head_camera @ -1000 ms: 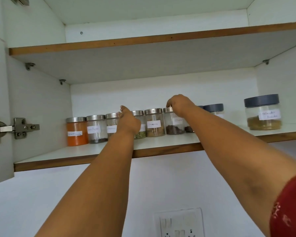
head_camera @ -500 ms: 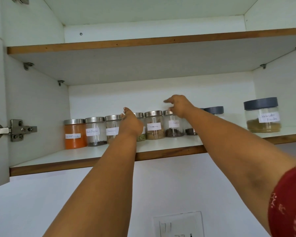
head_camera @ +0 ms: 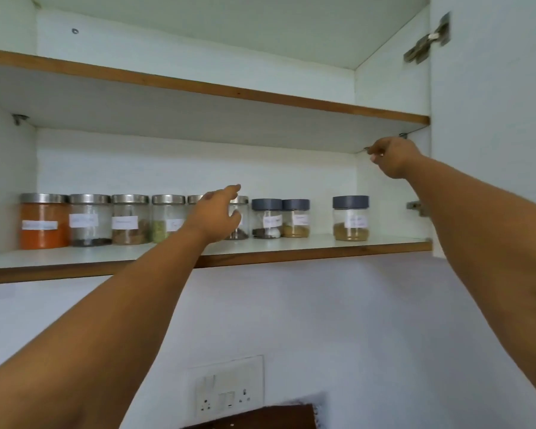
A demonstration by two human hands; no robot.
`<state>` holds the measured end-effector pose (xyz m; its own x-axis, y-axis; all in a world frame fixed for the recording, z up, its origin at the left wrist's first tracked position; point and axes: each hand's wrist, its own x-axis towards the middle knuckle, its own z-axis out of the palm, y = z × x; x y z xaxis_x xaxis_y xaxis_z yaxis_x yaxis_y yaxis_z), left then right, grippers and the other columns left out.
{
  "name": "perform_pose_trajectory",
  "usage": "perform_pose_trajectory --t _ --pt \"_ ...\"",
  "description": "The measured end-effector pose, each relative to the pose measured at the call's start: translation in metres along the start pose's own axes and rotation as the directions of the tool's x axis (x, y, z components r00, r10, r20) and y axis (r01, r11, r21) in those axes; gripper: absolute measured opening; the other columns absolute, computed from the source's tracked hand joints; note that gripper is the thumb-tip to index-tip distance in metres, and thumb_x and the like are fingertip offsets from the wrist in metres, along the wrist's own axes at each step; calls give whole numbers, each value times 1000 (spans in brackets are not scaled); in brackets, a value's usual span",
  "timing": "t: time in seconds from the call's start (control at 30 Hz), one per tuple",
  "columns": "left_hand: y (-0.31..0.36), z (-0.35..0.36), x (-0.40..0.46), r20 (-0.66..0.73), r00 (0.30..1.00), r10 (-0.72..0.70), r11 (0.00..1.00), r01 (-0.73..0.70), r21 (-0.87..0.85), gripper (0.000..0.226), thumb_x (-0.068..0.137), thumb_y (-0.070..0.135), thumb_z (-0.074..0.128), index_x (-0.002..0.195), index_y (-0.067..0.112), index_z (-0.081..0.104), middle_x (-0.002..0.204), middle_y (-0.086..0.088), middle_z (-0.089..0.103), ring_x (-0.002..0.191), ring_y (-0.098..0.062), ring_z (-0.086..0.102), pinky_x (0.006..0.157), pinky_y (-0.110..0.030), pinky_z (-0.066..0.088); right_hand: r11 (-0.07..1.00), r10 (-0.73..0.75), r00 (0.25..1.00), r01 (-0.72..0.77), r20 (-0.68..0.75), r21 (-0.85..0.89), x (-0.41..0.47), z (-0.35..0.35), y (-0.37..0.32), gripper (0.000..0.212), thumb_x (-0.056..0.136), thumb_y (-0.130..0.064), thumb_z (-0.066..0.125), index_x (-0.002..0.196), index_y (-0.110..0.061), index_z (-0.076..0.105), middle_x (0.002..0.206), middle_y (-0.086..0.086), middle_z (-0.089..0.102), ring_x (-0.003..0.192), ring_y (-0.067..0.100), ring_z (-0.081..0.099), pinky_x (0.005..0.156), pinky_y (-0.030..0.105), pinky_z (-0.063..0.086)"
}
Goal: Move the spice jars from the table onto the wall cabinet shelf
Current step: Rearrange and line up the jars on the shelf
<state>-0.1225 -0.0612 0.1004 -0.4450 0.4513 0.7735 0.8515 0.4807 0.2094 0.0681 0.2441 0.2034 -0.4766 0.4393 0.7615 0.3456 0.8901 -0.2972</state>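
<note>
A row of steel-lidded spice jars stands on the lower cabinet shelf (head_camera: 307, 251), starting with an orange-filled jar (head_camera: 43, 222) at the far left. Three grey-lidded jars follow on the right, the last one (head_camera: 350, 218) standing apart. My left hand (head_camera: 218, 213) hovers in front of the middle of the row with its fingers spread and relaxed, holding nothing and partly hiding two jars. My right hand (head_camera: 391, 157) is raised near the cabinet's right inner wall, just under the upper shelf (head_camera: 229, 91), fingers curled, holding nothing.
The cabinet's right door (head_camera: 492, 119) stands open, with hinges on the inner wall. A wall socket plate (head_camera: 229, 394) sits below the cabinet. A dark brown object (head_camera: 254, 418) shows at the bottom edge. There is bare shelf between the grey-lidded jars.
My right hand left the jar lid and rose to the right, toward the cabinet's side wall. My left hand came off the jars and opened. The view swung to the right.
</note>
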Motion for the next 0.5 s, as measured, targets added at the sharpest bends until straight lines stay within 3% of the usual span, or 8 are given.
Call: perform_pose_trajectory --t 0.13,0.3,0.37,0.5 --pt "64 31 11 -78 997 23 998 -27 -51 50 95 23 52 144 19 41 139 -3 55 132 -26 45 108 -40 37 991 -9 984 32 180 -129 -4 -10 32 37 98 -20 54 133 -9 58 143 12 50 131 29 45 110 33 33" --pt "137 82 32 30 995 93 986 -96 137 43 95 28 51 137 18 47 139 -3 51 133 -26 41 104 -39 39 970 -160 925 212 345 -118 -4 22 58 46 99 -29 52 142 -11 48 145 10 47 132 27 45 110 36 33" --pt "149 105 33 97 995 -12 974 -11 228 40 96 31 48 133 16 50 135 -6 52 127 -27 45 99 -39 41 964 -229 898 261 376 -38 -2 41 62 47 100 -31 51 143 -15 45 145 9 46 131 26 45 108 37 35" --pt "153 137 22 169 934 -313 899 235 369 43 97 40 31 112 16 64 106 -8 64 89 -23 54 73 -33 42 940 -340 869 329 359 94 7 75 63 37 99 -20 53 135 -18 51 135 10 55 121 26 52 98 31 41"
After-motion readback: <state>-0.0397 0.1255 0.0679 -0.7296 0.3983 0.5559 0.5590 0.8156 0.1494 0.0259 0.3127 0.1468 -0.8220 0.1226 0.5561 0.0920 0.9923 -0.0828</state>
